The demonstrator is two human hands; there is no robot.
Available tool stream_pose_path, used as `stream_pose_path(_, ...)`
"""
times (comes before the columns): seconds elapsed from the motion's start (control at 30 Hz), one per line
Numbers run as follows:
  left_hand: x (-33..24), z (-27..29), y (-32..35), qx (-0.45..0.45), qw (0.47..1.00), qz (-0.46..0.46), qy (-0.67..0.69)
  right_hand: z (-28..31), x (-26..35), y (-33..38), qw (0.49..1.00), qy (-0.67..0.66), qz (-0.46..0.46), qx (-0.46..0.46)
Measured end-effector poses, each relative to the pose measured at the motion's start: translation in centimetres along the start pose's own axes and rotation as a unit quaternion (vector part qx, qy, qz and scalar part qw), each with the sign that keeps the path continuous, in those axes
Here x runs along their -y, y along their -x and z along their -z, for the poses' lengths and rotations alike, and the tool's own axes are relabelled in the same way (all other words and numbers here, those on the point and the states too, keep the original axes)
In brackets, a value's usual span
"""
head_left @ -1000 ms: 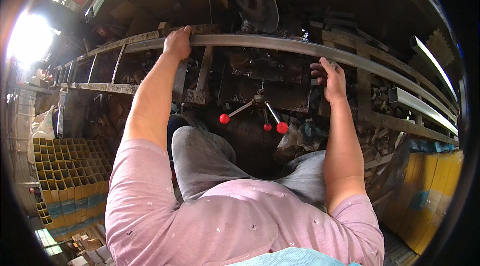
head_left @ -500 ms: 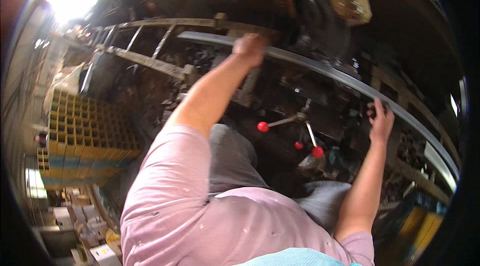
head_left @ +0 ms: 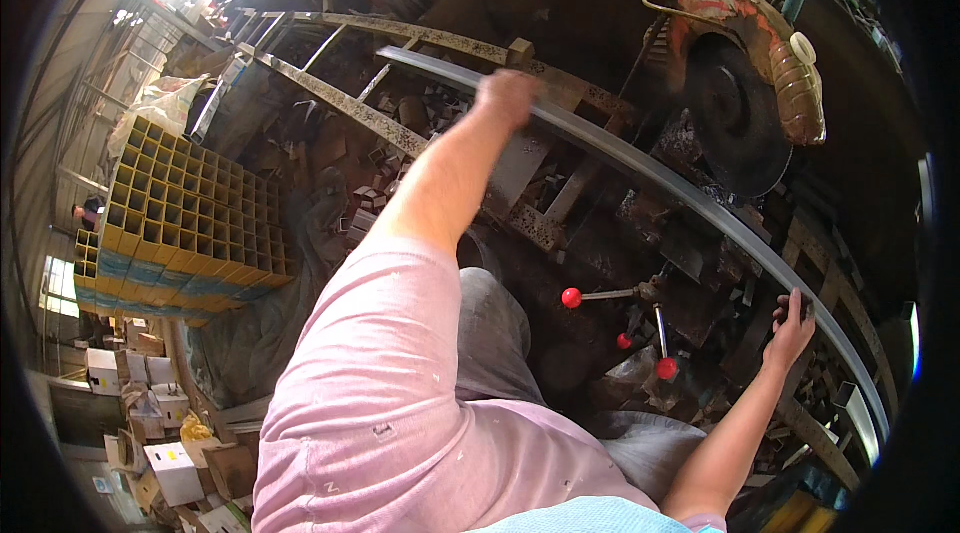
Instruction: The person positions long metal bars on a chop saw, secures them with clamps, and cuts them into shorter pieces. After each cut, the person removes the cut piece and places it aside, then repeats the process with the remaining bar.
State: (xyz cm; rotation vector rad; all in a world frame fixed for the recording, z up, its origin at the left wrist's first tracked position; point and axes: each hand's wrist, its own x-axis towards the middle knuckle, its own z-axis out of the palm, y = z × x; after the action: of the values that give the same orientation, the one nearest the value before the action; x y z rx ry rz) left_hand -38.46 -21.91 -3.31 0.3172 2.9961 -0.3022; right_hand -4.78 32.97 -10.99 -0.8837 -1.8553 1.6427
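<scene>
A long grey metal bar (head_left: 640, 165) lies across a rusty machine frame and curves from upper left to lower right. My left hand (head_left: 507, 96) rests on it near its far end, fingers curled over the top. My right hand (head_left: 790, 331) reaches toward the frame just under the bar's right part, fingers spread; whether it touches is unclear. Between my arms stand levers with red ball knobs (head_left: 571, 298).
A round cutting saw with a rusty orange guard (head_left: 740, 83) hangs above the bar. A stack of yellow square tubes (head_left: 185, 218) stands at the left. Cardboard boxes (head_left: 170, 463) sit at lower left. Scrap metal pieces (head_left: 400, 118) lie under the frame.
The view has swung leftward and tilted. My left hand stays on the bar, while my right hand has dropped to the lower right, off the bar's top.
</scene>
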Motion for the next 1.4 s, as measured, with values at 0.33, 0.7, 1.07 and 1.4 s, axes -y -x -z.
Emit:
stream_pose_path(0.33,-8.9,0.4,3.8,-0.011,0.990,-0.136,-0.030,-0.2,1.0,0.4,0.999,-0.007,0.008,0.042)
stream_pose_path(0.7,-7.1,-0.2,1.7,0.012,0.994,-0.101,-0.044,-1.0,1.9,1.7,0.999,0.025,0.001,0.044)
stream_pose_path(1.07,-5.4,-0.1,2.6,0.007,0.991,-0.090,-0.102,0.3,2.3,2.6,0.997,0.042,-0.009,0.070)
stream_pose_path(1.4,-6.3,-2.3,1.3,-0.057,0.996,-0.075,-0.007,-0.7,1.8,2.5,0.994,0.070,0.005,0.089)
